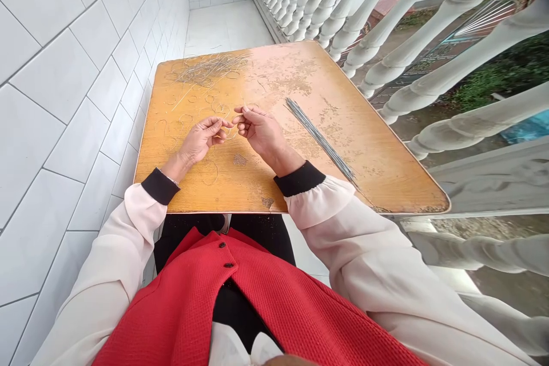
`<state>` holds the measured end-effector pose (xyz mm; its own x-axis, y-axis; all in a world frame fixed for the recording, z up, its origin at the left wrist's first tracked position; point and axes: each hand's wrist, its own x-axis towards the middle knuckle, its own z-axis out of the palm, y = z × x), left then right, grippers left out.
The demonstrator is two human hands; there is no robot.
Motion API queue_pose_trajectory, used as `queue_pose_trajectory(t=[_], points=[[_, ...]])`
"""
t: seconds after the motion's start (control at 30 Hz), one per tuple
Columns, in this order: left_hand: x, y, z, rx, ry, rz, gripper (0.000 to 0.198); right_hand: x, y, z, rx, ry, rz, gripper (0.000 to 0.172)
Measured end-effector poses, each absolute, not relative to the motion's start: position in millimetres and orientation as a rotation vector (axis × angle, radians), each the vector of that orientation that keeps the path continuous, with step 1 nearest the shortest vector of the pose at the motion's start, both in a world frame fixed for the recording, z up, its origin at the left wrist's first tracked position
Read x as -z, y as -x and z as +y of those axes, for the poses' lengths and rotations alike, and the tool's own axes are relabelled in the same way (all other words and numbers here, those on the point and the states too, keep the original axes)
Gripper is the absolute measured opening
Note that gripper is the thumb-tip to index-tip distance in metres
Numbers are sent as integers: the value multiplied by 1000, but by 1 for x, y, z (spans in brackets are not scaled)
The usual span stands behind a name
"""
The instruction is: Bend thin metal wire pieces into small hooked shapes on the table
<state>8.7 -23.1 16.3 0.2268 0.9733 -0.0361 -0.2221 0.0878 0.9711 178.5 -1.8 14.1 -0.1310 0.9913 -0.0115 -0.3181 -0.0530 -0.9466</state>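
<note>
Over the middle of a worn wooden table (266,177), my left hand (201,138) and my right hand (260,130) come close together. A thin wire (230,126) runs between their fingertips, and each hand pinches it. Its full shape is hard to make out against the wood. Several bent wire loops (189,120) lie on the tabletop left of and beyond my hands. To the right of my right hand rests a bundle of straight grey wires (319,137), lying at a slant.
A tangled heap of thin wire pieces (208,68) covers the table's far left corner. A white tiled wall (81,97) runs along the left side. White balusters (398,63) stand close along the table's right edge.
</note>
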Motion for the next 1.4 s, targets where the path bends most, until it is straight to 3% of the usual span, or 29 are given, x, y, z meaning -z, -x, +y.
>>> queue_pose_trajectory(t=[0.17, 0.6, 0.87, 1.13, 1.4], points=[[-13, -9, -24, -1086, -1204, 865, 22, -18, -178, -4, -1441, 912, -994, 13], [-4, 0, -16, -898, -1445, 732, 33, -24, -172, -11, -1248, 1016, -1138, 24], [1, 2, -17, -893, -1589, 792, 9, -19, -179, -5, -1263, 1025, -1149, 19], [0, 4, -16, -945, -1329, 818, 28, -15, -186, 2, -1132, 1107, -1220, 18], [3, -9, -16, -1028, -1213, 955, 9, -7, -183, 11, -1008, 1201, -1329, 21]])
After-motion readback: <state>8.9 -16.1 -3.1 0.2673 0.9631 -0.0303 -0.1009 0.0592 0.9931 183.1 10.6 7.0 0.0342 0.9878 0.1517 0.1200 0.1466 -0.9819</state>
